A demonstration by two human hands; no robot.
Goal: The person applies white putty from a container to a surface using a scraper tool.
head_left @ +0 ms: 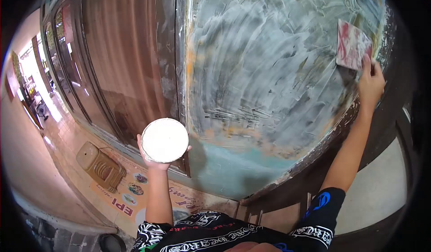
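Note:
My left hand [157, 165] is closed around a round white container [165, 140], held up in front of the brown curtained window; its top is bright white and its contents are too washed out to make out. At the upper right, my right hand [371, 82] pinches the lower corner of a flat, squarish scraper plate [352, 45], smeared red and white. The plate is at the right side of the wall [260, 63], touching or very close to it. White and grey streaks sweep over the wall, with orange patches along its left edge and a green-blue band below.
A dark-framed window with a brown curtain [125, 50] adjoins the wall on the left. On the floor lie a tan plastic stool [101, 164] and a printed banner [130, 198]. A bright passage with a fan [41, 110] runs back at the far left.

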